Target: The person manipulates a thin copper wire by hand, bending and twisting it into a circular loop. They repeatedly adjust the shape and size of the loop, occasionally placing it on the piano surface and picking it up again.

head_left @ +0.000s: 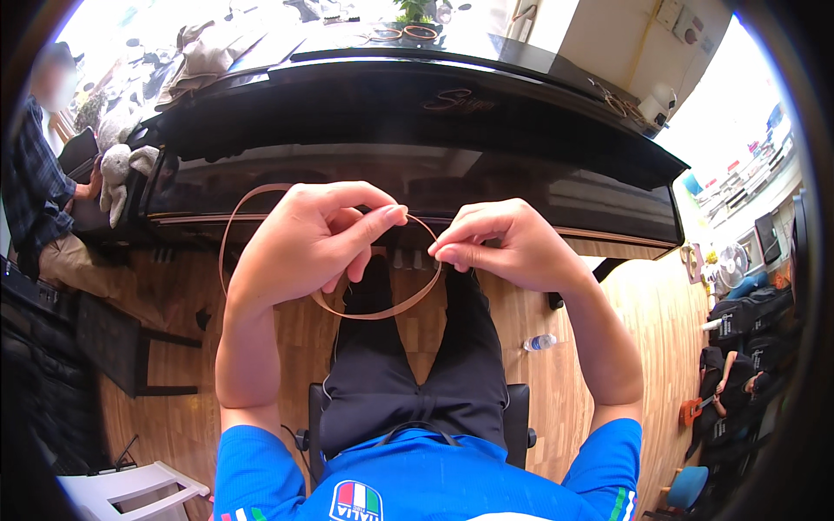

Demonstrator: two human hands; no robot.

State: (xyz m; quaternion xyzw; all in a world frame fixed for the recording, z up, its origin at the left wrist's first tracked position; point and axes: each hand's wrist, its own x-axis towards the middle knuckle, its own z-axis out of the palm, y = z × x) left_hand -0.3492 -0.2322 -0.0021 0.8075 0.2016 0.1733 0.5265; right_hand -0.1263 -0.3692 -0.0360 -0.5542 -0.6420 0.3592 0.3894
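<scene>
A thin, flat tan strip is bent into loops in front of me, above my lap. My left hand pinches it between thumb and forefinger, the other fingers loosely curled. Just to the right, my right hand pinches the strip's curve between thumb and fingertips. One bend hangs below and between the hands; another stretch arcs out behind my left wrist. The fingers partly hide how the strip's ends lie. Both hands are raised in front of a black upright piano.
Similar tan rings and grey cloth lie on the piano. At left, a person sits near a plush toy. A plastic bottle lies on the floor, right. Another person holds a small orange guitar farther right.
</scene>
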